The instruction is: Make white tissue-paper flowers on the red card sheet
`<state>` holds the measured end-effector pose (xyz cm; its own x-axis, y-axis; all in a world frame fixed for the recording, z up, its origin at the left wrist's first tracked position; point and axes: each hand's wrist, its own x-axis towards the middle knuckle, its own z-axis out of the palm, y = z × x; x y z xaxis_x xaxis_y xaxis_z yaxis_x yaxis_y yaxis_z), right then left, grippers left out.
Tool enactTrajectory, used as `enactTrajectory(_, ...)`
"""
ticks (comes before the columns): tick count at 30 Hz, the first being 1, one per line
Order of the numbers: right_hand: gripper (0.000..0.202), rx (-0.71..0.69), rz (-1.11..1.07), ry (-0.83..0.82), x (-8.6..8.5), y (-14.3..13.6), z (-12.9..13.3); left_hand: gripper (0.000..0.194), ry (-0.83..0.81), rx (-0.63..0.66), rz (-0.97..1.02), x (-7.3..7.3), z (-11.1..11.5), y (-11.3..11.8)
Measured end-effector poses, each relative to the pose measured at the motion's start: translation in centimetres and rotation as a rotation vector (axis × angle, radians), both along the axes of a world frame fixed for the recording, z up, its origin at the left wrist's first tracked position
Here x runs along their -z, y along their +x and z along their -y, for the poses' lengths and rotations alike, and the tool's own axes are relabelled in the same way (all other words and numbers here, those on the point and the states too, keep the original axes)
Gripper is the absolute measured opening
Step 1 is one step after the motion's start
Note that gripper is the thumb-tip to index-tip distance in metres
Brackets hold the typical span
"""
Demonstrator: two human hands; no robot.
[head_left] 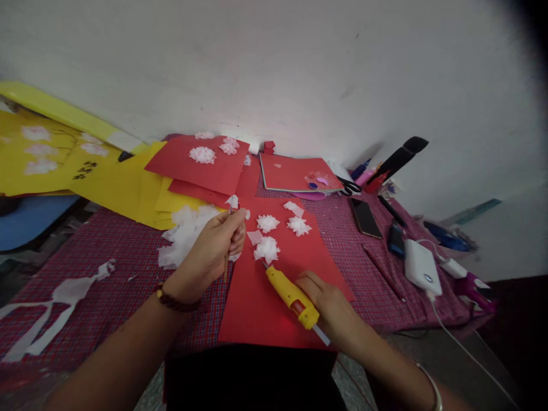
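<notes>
My left hand [220, 240] is closed around a thin wooden stick [226, 269], with a bit of white tissue paper [232, 201] at its upper end. In my right hand [327, 305] is a yellow glue gun [293, 297], a clear glue stick [321, 335] poking out of its back. Its nozzle points at the lowest fluffy white paper flower [266, 250]; I cannot tell whether they touch. Two more white flowers [268, 223] [298, 226] sit on the same red card [252, 314]. Left of it, partly behind my left hand, lies a heap of white tissue squares [184, 231].
Red cards with flowers [171, 160] and yellow sheets [115, 197] lie at the back left. Scissors [349, 186], a phone [365, 218], a dark red pencil [383, 273] and a white power bank [422, 267] with a cable are on the right. White paper strips [72, 291] lie front left.
</notes>
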<state>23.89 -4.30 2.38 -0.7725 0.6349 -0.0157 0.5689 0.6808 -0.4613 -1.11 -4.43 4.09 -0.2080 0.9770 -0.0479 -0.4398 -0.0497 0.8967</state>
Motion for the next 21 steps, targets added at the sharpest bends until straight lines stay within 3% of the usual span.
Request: enactTrajectory(21,0.013,0.069,0.048,0.088,0.63,-0.53,-0.45,0.038,0.003,-0.013,-0.015,-0.27,0.15,0.05)
